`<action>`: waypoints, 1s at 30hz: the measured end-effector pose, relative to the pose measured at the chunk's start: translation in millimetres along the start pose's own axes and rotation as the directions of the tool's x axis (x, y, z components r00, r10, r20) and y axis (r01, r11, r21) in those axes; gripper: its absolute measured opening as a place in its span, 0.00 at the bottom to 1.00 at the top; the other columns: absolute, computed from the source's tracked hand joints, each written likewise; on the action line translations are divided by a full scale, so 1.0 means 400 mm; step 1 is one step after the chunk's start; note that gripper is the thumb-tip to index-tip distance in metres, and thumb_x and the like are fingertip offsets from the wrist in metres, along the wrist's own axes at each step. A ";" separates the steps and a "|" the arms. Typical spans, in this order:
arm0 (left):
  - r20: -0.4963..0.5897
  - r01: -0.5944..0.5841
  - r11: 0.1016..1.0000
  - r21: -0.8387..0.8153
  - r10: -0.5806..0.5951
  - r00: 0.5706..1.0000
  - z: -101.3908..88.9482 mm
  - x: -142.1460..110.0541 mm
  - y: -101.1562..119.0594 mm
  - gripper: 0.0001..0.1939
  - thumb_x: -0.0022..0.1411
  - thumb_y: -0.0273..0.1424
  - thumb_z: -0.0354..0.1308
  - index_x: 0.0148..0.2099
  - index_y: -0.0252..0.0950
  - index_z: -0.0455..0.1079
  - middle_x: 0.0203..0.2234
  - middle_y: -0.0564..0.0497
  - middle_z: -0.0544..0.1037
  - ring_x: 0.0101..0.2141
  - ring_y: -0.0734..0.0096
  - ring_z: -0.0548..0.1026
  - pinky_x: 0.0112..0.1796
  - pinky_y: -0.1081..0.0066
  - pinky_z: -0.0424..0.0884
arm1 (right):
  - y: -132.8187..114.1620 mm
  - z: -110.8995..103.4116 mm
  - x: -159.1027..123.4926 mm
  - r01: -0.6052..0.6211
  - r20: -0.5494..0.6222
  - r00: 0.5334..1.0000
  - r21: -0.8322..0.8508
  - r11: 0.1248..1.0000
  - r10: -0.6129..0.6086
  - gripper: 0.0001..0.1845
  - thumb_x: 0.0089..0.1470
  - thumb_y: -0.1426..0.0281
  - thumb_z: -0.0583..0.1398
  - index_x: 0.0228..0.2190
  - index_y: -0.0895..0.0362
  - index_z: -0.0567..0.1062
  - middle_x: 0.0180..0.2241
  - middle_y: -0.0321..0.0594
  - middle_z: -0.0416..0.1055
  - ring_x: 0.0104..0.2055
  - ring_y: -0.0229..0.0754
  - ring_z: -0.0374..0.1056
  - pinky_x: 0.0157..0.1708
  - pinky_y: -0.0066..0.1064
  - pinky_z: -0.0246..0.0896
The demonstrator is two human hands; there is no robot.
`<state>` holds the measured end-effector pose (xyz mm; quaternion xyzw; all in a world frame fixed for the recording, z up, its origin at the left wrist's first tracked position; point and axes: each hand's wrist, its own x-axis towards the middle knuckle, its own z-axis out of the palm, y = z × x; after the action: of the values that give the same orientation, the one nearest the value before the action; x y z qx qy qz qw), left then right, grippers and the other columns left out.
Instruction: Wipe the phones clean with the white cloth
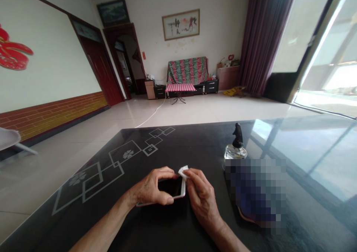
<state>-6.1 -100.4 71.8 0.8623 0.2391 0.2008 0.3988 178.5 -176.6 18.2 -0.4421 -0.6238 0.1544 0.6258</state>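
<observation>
A smartphone [170,187] with a dark screen and pale edge is gripped across its sides by my left hand [153,188], thumb on the near edge and fingers on the far one. My right hand [201,193] is closed on a crumpled white tissue [183,171], pinched between thumb and fingers. The tissue touches the phone's far right corner. Part of the phone is hidden under my left hand. Both hands are over the glossy black table [156,229].
To the right stands a clear spray bottle [235,151] with a black trigger head. In front of it lies a pixelated object [255,192]. Grey square patterns mark the table's left side. Across the room is a small table with a red checked cover [180,87].
</observation>
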 end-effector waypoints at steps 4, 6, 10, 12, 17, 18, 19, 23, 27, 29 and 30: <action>-0.014 0.000 1.000 0.018 0.000 1.000 -0.004 0.000 -0.005 0.25 0.43 0.29 0.67 0.48 0.38 0.73 0.42 0.51 0.74 0.43 0.60 0.72 0.46 0.67 0.67 | -0.010 0.002 0.000 0.017 0.036 0.999 0.026 1.000 -0.018 0.12 0.59 0.75 0.53 0.42 0.53 0.73 0.39 0.41 0.70 0.40 0.38 0.69 0.38 0.27 0.65; -0.031 0.026 0.999 0.036 -0.025 0.999 -0.008 -0.003 -0.011 0.24 0.44 0.29 0.66 0.47 0.38 0.74 0.41 0.51 0.74 0.43 0.60 0.72 0.45 0.68 0.68 | -0.017 0.003 0.000 0.020 0.077 0.997 0.049 0.999 -0.024 0.13 0.59 0.75 0.52 0.42 0.52 0.73 0.39 0.41 0.70 0.39 0.38 0.69 0.38 0.27 0.65; -0.058 0.068 0.995 0.068 -0.064 0.996 -0.014 -0.006 -0.028 0.24 0.43 0.29 0.65 0.47 0.38 0.74 0.41 0.51 0.74 0.42 0.60 0.72 0.45 0.67 0.68 | -0.024 0.003 -0.002 0.014 0.134 0.991 0.087 0.996 -0.026 0.14 0.60 0.75 0.53 0.44 0.51 0.73 0.40 0.40 0.70 0.40 0.38 0.68 0.39 0.27 0.65; -0.090 0.075 0.994 0.078 -0.068 0.994 -0.013 -0.006 -0.035 0.25 0.42 0.29 0.66 0.47 0.38 0.74 0.41 0.51 0.74 0.42 0.61 0.72 0.45 0.67 0.68 | -0.023 0.003 -0.004 0.018 0.145 0.989 0.097 0.995 -0.032 0.14 0.59 0.75 0.53 0.44 0.50 0.73 0.41 0.40 0.70 0.41 0.38 0.68 0.40 0.27 0.65; -0.070 0.049 0.997 0.057 -0.045 0.997 -0.001 -0.004 -0.022 0.25 0.43 0.29 0.67 0.47 0.39 0.74 0.40 0.52 0.74 0.42 0.62 0.72 0.44 0.68 0.68 | -0.005 0.003 -0.006 0.010 0.092 0.996 0.057 0.998 -0.015 0.13 0.59 0.75 0.53 0.43 0.52 0.73 0.40 0.41 0.70 0.40 0.38 0.68 0.39 0.27 0.65; -0.051 0.033 0.998 0.049 -0.030 0.998 0.001 -0.004 -0.016 0.25 0.43 0.30 0.67 0.47 0.39 0.74 0.40 0.52 0.74 0.42 0.62 0.72 0.44 0.69 0.68 | -0.001 0.003 -0.006 0.006 0.069 0.998 0.042 0.999 -0.009 0.13 0.59 0.75 0.53 0.43 0.52 0.73 0.40 0.41 0.70 0.40 0.38 0.68 0.39 0.27 0.65; -0.036 0.018 0.999 0.045 -0.016 0.999 0.002 -0.003 -0.012 0.25 0.43 0.30 0.67 0.47 0.39 0.74 0.40 0.52 0.74 0.42 0.62 0.72 0.44 0.69 0.68 | 0.003 0.003 -0.005 0.003 0.049 0.999 0.030 1.000 -0.004 0.13 0.59 0.75 0.53 0.42 0.52 0.73 0.40 0.41 0.70 0.40 0.38 0.69 0.38 0.27 0.65; -0.046 0.017 0.998 0.060 -0.014 0.999 0.001 -0.001 -0.016 0.25 0.42 0.31 0.67 0.47 0.39 0.74 0.40 0.52 0.74 0.42 0.61 0.72 0.45 0.68 0.68 | 0.002 0.003 -0.005 0.000 0.062 0.998 0.036 0.999 -0.002 0.13 0.59 0.75 0.53 0.42 0.53 0.73 0.40 0.41 0.70 0.40 0.38 0.68 0.39 0.27 0.65; -0.099 0.065 0.993 0.098 -0.055 0.994 -0.007 -0.003 -0.039 0.28 0.41 0.29 0.69 0.48 0.39 0.73 0.41 0.51 0.74 0.42 0.62 0.72 0.45 0.68 0.68 | -0.017 0.000 -0.005 0.014 0.140 0.990 0.058 0.998 -0.022 0.13 0.58 0.75 0.53 0.42 0.53 0.73 0.39 0.40 0.70 0.41 0.37 0.69 0.40 0.27 0.64; -0.120 0.075 0.987 0.144 -0.058 0.991 -0.009 -0.005 -0.047 0.27 0.41 0.29 0.69 0.47 0.39 0.74 0.41 0.52 0.74 0.42 0.63 0.72 0.45 0.68 0.68 | -0.025 -0.001 -0.005 0.015 0.167 0.986 0.041 0.999 -0.021 0.12 0.57 0.76 0.53 0.40 0.53 0.74 0.38 0.39 0.71 0.40 0.37 0.69 0.40 0.27 0.64; -0.126 0.080 0.981 0.176 -0.058 0.990 -0.011 -0.006 -0.050 0.25 0.41 0.29 0.69 0.46 0.39 0.74 0.40 0.52 0.73 0.41 0.63 0.72 0.44 0.69 0.68 | -0.026 -0.002 -0.006 0.011 0.178 0.984 0.025 1.000 -0.015 0.12 0.57 0.76 0.53 0.39 0.53 0.74 0.37 0.39 0.71 0.39 0.37 0.69 0.40 0.27 0.64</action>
<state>-15.4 -87.7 58.3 0.8725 0.3096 0.2160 0.3103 174.9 -184.5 24.6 -0.4150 -0.6782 0.1967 0.5737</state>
